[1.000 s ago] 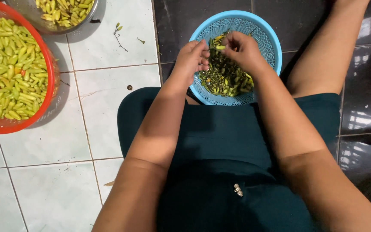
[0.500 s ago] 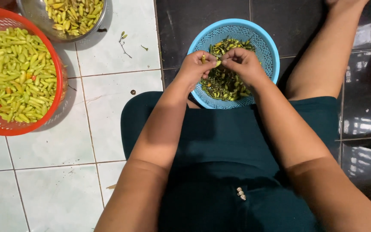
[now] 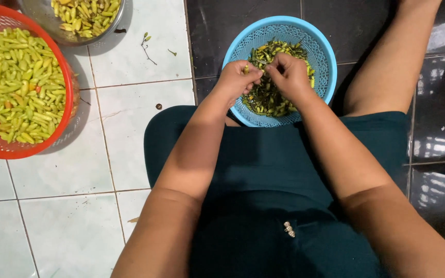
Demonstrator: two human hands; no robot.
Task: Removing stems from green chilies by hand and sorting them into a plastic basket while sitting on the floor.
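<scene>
While both hands pinch at one small yellow-green chili (image 3: 246,68) above the blue basket (image 3: 243,49) at upper centre, left hand (image 3: 237,81) gripping the pod and right hand (image 3: 289,76) seemingly nipping its stem, a slipped pinch could drop it among the stems.

I see the stem-filled basket (image 3: 319,56) on the floor between the knees; the chili basket (image 3: 68,92) lies well apart to its left, a metal bowl (image 3: 114,23) just behind that.
</scene>
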